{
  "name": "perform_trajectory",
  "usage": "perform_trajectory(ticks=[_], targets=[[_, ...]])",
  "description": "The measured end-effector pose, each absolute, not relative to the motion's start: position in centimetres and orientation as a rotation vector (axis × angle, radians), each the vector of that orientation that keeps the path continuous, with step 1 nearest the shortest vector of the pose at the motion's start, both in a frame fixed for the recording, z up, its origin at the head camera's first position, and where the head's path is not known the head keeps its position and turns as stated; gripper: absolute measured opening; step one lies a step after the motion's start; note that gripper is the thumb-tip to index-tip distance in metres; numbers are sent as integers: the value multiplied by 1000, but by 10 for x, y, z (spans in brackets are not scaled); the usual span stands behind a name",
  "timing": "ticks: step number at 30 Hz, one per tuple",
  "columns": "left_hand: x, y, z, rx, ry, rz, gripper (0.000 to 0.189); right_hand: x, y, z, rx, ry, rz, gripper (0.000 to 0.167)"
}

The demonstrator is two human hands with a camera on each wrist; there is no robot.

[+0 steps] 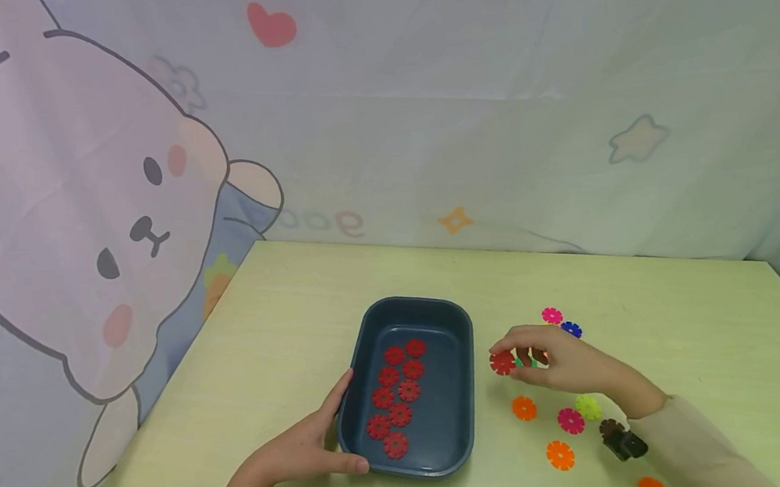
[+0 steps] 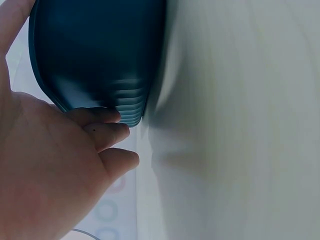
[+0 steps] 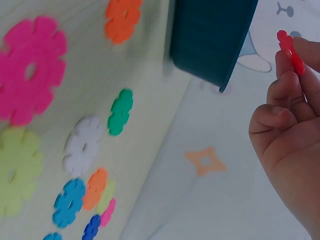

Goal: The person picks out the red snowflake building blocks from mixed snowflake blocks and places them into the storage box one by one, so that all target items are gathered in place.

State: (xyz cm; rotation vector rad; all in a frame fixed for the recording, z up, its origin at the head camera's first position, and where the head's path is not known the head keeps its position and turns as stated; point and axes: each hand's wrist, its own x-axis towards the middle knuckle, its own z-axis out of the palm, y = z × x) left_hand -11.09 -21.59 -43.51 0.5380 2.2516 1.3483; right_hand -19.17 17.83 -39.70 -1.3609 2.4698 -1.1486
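In the head view a dark blue tray (image 1: pixel 450 394) stands on the table, with several red flower-shaped discs (image 1: pixel 400 414) lying in two rows inside. My left hand (image 1: pixel 303 444) holds the tray's near left corner, thumb at the near side and fingers along the left wall. The left wrist view shows bent fingers (image 2: pixel 107 132) against the tray's outer wall (image 2: pixel 95 55). Right of the tray, my right hand (image 1: pixel 559 356) pinches a red flower-shaped disc (image 1: pixel 503 363) between thumb and fingertips, raised above the table in the right wrist view.
Loose flower discs lie right of the tray: orange (image 1: pixel 561 455), pink (image 1: pixel 571 420), yellow-green (image 1: pixel 588 407), blue (image 1: pixel 571 329) and brown (image 1: pixel 611 427). White (image 3: pixel 82 146) and green (image 3: pixel 120 112) ones show in the right wrist view. A printed curtain (image 1: pixel 453 96) hangs behind the table.
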Motion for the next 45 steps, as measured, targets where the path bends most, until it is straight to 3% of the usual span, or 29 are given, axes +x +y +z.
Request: perform_trajectory(ticks=[18,45], targets=[[-111,-216,-434,544,2242,1359,120,-202,129,-396,-1555,2294,-1129,24],[-112,-216,-437,510,2251,1330,119,-216,72,-397,-1374,2070,-749,27]])
